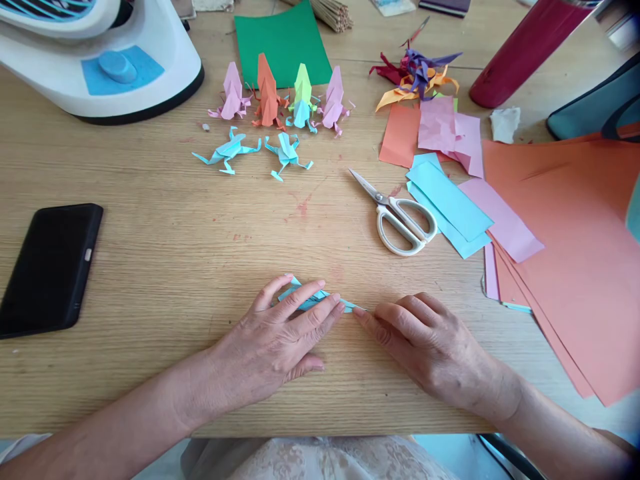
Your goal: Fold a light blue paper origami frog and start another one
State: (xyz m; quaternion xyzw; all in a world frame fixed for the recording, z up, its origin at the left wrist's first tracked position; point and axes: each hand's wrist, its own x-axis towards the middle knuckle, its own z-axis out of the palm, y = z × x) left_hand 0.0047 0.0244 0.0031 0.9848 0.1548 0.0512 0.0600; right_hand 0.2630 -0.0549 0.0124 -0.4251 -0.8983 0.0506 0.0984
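Observation:
A folded light-blue paper piece (314, 297) lies on the table near its front edge, long and narrow with a pointed right end. My left hand (280, 340) rests over it, fingers stretched out and spread, pressing it from above and hiding part of it. At the right tip, my right hand (425, 340) has its fingers curled, with thumb and forefinger closed on the thin point. Further back lie white-handled scissors (400, 220), blades pointing up and left. Two blue folded paper figures (287, 155) sit behind, below a row of several pink, orange and green ones (267, 93).
Light-blue paper strips (450, 200) and large orange sheets (565, 267) cover the right side. A black phone (50, 267) lies at left, near a white fan base (125, 73). A green sheet (283, 40), a dark-red bottle (530, 53) and crumpled coloured paper figures (423, 70) are at the back.

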